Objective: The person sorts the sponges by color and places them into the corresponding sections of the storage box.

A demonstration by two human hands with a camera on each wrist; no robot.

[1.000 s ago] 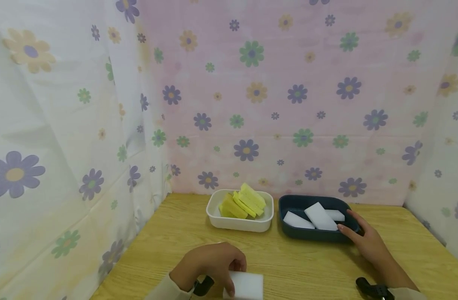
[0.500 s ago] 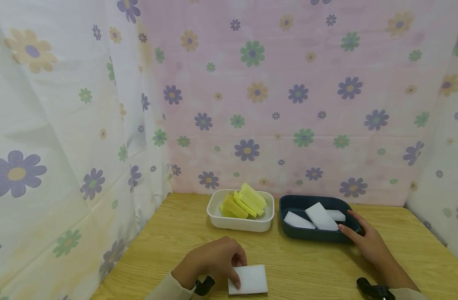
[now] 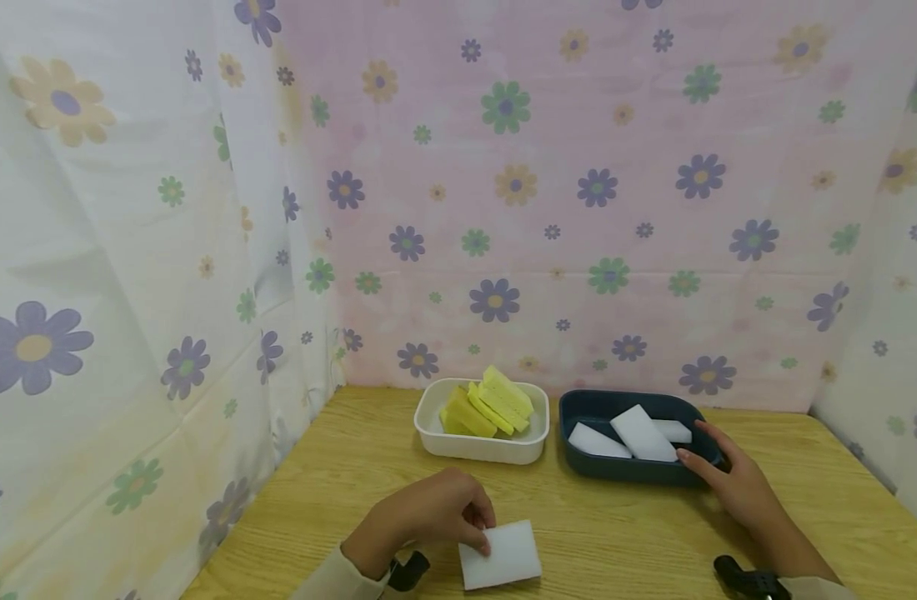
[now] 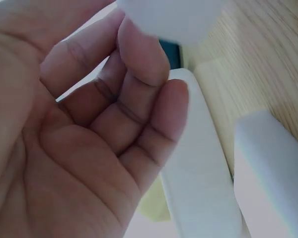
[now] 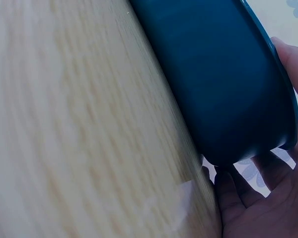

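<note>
My left hand (image 3: pixel 436 515) pinches a flat white sponge (image 3: pixel 503 557) by its left edge, thumb on top, low in front of the white container. In the left wrist view, part of a white sponge (image 4: pixel 171 17) shows at the fingertips. At the right, my right hand (image 3: pixel 736 479) grips the right end of a dark blue container (image 3: pixel 623 468) with its thumb at the near rim. Three white sponge pieces (image 3: pixel 642 432) lie inside it. The right wrist view shows the hand's fingers around the end of the blue container (image 5: pixel 223 84).
A white container (image 3: pixel 477 450) with several yellow sponge pieces (image 3: pixel 499 400) stands left of the blue one. Both are on a wooden table (image 3: pixel 338 467), before a flowered curtain (image 3: pixel 548 167). A white blocky shape (image 4: pixel 268 173) fills the left wrist view's right side.
The left hand's sponge has moved slightly away from the body and to the right, and has turned a little. The right hand and both containers have stayed in place.
</note>
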